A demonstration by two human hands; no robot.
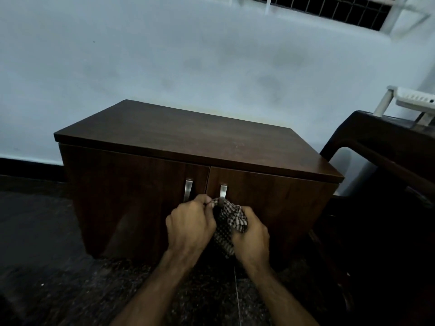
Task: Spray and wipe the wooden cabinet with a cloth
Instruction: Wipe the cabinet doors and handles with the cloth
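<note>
A low dark wooden cabinet (188, 142) with two doors and two metal handles (188, 190) stands against the pale wall. In front of its doors I hold a crumpled black-and-white checked cloth (231, 220) with both hands. My left hand (190, 223) pinches the cloth's upper edge with curled fingers. My right hand (251, 234) grips the bunched cloth from the right side. The cloth covers the lower part of the right door handle (223, 190). No spray bottle is in view.
A dark chair or armrest (381, 147) stands close to the cabinet's right side, with a white plastic rack (414, 102) on it. The floor (47, 243) is dark speckled stone. A barred window (329, 10) sits high on the wall.
</note>
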